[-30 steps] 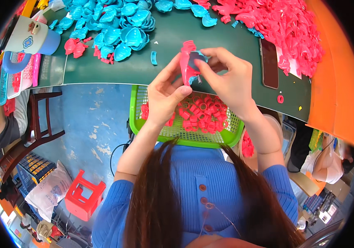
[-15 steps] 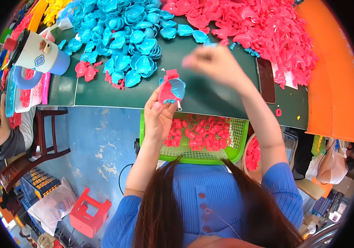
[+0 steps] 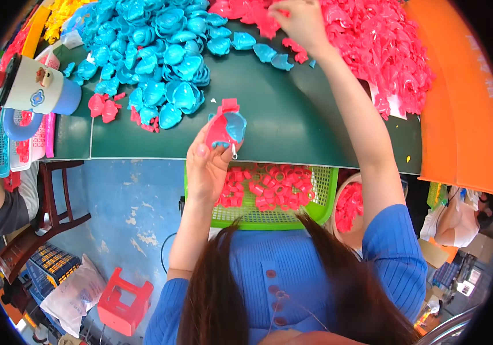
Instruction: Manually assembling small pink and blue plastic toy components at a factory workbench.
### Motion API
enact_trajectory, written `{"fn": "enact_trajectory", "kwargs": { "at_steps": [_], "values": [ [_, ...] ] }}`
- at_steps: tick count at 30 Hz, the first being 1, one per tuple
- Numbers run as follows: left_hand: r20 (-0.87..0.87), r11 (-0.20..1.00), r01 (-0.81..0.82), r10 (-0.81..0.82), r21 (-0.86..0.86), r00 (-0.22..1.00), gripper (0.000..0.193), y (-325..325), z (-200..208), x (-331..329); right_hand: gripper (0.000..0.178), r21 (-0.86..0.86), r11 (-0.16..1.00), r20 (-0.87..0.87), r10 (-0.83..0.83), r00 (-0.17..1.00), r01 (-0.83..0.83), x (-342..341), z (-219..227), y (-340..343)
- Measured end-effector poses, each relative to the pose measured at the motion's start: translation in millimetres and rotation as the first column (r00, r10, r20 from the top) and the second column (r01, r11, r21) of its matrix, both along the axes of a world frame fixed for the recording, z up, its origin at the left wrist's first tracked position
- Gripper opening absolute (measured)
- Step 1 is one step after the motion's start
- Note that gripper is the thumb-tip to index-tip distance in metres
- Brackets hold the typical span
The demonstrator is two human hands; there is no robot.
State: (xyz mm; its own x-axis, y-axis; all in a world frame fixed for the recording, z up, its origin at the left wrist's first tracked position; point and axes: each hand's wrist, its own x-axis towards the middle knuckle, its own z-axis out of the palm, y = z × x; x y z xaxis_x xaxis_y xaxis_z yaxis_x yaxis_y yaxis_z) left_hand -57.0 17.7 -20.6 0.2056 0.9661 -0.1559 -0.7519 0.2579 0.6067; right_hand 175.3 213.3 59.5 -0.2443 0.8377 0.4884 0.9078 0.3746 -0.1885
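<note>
Near centre toward eleven o'clock, the left hand (image 3: 205, 165) is gripping the pink-and-blue toy part (image 3: 234, 124) unaided; the right hand (image 3: 302, 26), half-curled, contents unclear, is now reaching farther toward one o'clock, over the pink pile (image 3: 381, 57).

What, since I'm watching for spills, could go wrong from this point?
The pink-and-blue piece in the left hand is near the front edge of the table, so it might drop into the green basket below.
The right hand, over the pink pile, might knock pieces among the nearby blue shells.
</note>
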Motion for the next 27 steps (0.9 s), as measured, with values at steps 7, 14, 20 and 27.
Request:
{"fn": "enact_trajectory", "kwargs": {
  "at_steps": [7, 14, 20, 27],
  "values": [
    [0.098, 0.986, 0.162, -0.157, -0.042, 0.983, 0.066, -2.3, -6.1, 9.7, 0.006, 0.182, 0.921, 0.400, 0.250, 0.882, -0.344, 31.7, -4.0, -113.0],
    [0.142, 0.958, 0.241, -0.220, -0.157, 0.965, 0.072, -12.6, -2.9, 35.4, 0.016, -0.049, 0.896, 0.377, 0.426, 0.822, -0.442, 26.2, -29.5, -184.8],
    [0.158, 0.945, 0.268, -0.240, -0.188, 0.958, 0.075, -19.1, 8.2, 36.8, 0.034, -0.050, 0.895, 0.094, 0.447, 0.890, -0.444, 26.7, -63.2, -217.3],
    [0.288, 0.897, 0.375, -0.304, -0.234, 0.908, 0.063, -17.8, 16.5, 36.8, 0.037, -0.039, 0.999, -0.102, 0.002, 0.995, -0.006, 34.4, -61.8, -201.9]
  ]
}}
